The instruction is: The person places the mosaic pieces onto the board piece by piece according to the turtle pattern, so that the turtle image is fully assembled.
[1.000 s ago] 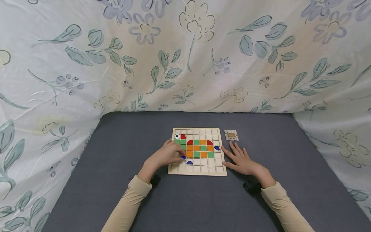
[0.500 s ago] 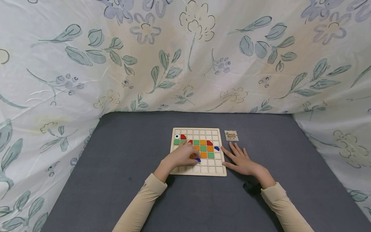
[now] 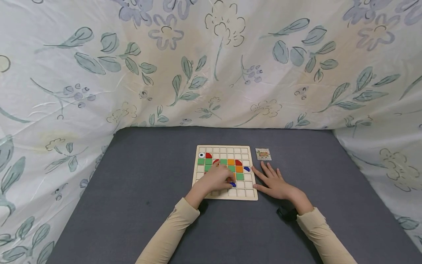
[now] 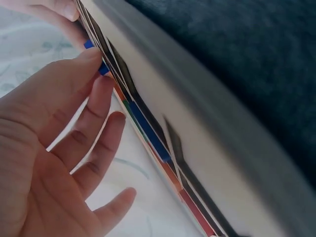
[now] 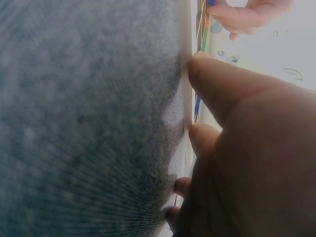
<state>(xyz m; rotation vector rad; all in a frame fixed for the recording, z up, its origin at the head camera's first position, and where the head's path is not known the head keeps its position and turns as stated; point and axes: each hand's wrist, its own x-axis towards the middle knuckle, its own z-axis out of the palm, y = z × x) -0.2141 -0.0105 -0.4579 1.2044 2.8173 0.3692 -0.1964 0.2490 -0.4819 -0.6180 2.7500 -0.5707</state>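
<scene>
A square wooden grid board [image 3: 227, 197] lies on the grey table, with green, orange and red tiles in its upper and middle cells. My left hand [image 3: 215, 179] is over its lower middle and pinches a small blue half-round tile [image 3: 233, 184] between thumb and fingers. In the left wrist view this blue tile [image 4: 103, 68] shows under the thumb tip. My right hand [image 3: 276, 183] lies with fingers spread along the board's right edge, thumb and forefinger touching it. Another blue tile [image 3: 246, 169] sits near that edge. My left hand hides some tiles.
A small patterned picture card [image 3: 263, 154] lies beside the board's upper right corner. A round eye tile [image 3: 202, 155] and a red quarter-round tile [image 3: 208, 156] sit at the board's upper left. Floral cloth [image 3: 224, 91] hangs behind and at both sides of the table.
My left hand has moved rightward across the board's lower rows, carrying the blue tile from the left side to right of the middle. My right hand has stayed still.
</scene>
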